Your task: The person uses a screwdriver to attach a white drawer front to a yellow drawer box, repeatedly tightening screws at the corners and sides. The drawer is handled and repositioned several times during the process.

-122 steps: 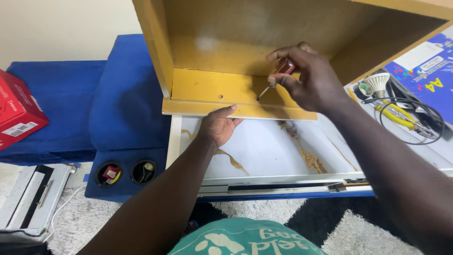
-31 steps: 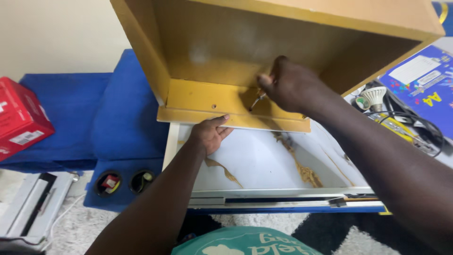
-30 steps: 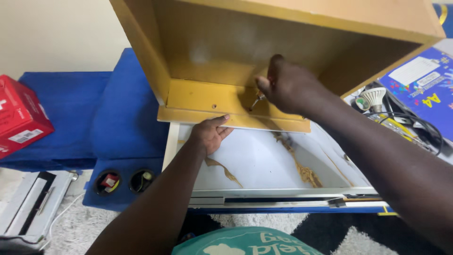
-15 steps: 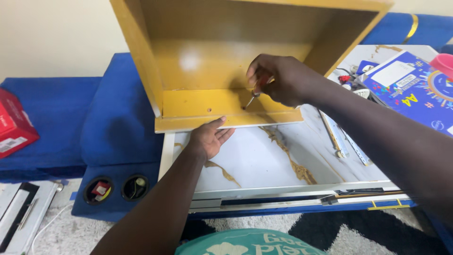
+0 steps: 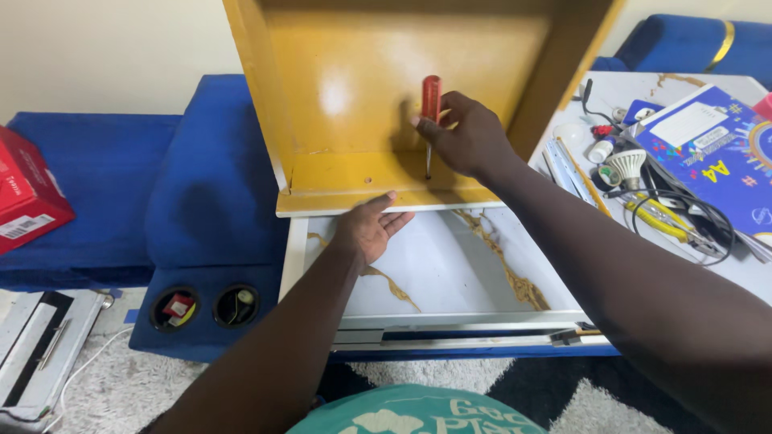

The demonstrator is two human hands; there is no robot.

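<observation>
A: Where is the screwdriver, and which way does it point?

B: It stands upright inside a yellow wooden box that lies open toward the camera. Its long axis runs straight up and down: red handle on top, thin metal shaft below, tip meeting the box's lower yellow panel. The right hand holds it, fingers closed around the handle from the right side.

A: And the other hand?

B: The left hand lies palm down with fingers spread, fingertips touching the front edge of the same yellow panel, well apart from the right hand and gripping nothing.

A: What surrounds the box?

B: It rests on a white table with gold marbling. To the right lies clutter: a light bulb, black cables, a yellow-handled tool and a colourful blue book. To the left are a blue sofa and a red box. Nothing stands between the camera and the screwdriver.

A: How does the tool look?

B: Slim, with a translucent red handle and a short steel shaft.
</observation>
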